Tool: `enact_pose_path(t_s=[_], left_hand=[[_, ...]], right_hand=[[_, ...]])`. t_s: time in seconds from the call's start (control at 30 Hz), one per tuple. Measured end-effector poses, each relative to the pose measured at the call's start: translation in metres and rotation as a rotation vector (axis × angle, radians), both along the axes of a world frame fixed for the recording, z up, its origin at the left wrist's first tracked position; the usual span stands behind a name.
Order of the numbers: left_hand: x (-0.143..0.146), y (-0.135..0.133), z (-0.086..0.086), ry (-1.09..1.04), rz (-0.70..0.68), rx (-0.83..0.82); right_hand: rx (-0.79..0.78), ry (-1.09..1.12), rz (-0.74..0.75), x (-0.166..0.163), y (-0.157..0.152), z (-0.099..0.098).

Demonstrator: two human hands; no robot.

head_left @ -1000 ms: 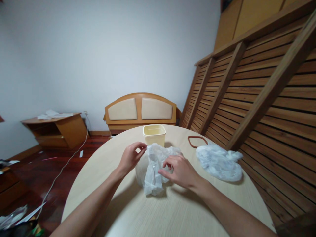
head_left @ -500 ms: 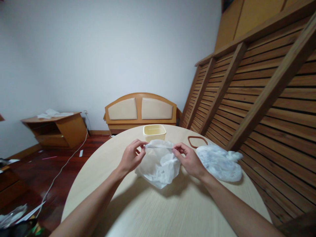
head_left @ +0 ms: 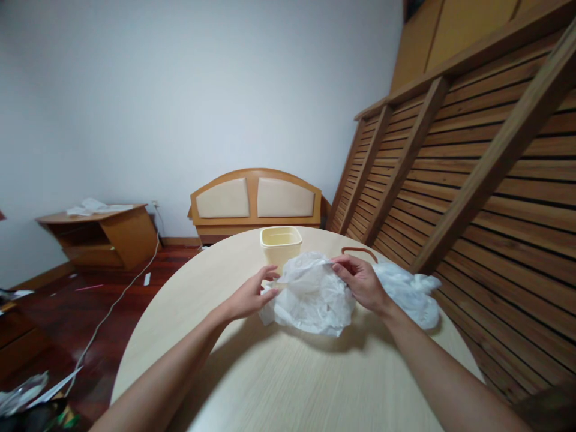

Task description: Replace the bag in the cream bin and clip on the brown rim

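A thin white plastic bag (head_left: 312, 297) hangs crumpled just above the round wooden table (head_left: 288, 384). My left hand (head_left: 249, 295) pinches its left edge. My right hand (head_left: 360, 282) grips its upper right edge. A cream square plastic container (head_left: 281, 245) stands open just behind the bag. A second crumpled white plastic bag (head_left: 411, 294) lies on the table to the right, partly hidden by my right hand. A brown rubber seal ring (head_left: 359, 250) lies behind my right hand, mostly covered.
A slatted wooden bed frame (head_left: 472, 168) leans against the wall close to the table's right side. A headboard (head_left: 256, 201) stands behind the table. A low wooden stand (head_left: 101, 237) sits at left, with a white cable (head_left: 112, 309) and scraps on the dark floor.
Both hands have shifted right with the bag. The right hand rose and spread the bag wider. The left hand dropped lower on the bag's left edge.
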State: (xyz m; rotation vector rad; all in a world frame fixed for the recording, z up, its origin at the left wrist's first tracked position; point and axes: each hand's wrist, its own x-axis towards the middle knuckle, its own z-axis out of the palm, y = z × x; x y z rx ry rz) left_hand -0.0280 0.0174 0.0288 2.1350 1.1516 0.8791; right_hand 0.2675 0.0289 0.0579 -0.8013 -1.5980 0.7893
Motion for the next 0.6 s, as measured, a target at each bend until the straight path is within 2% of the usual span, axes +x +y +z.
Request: enact_pose_path(t_s=[0.2, 0.37, 0.47, 0.6], left_hand=[[-0.003, 0.008, -0.019, 0.179, 0.205, 0.097], [0.005, 0.009, -0.03, 0.163, 0.192, -0.039], [0.009, 0.01, -0.03, 0.13, 0.202, -0.033], [0.005, 0.015, -0.022, 0.041, 0.267, 0.007]], right_hand=[[0.017, -0.017, -0.127, 0.029, 0.017, -0.002], [0.036, 0.011, -0.255, 0.045, 0.027, -0.001], [0.06, 0.013, -0.302, 0.051, 0.032, -0.003], [0.104, -0.01, -0.384, 0.06, 0.039, -0.008]])
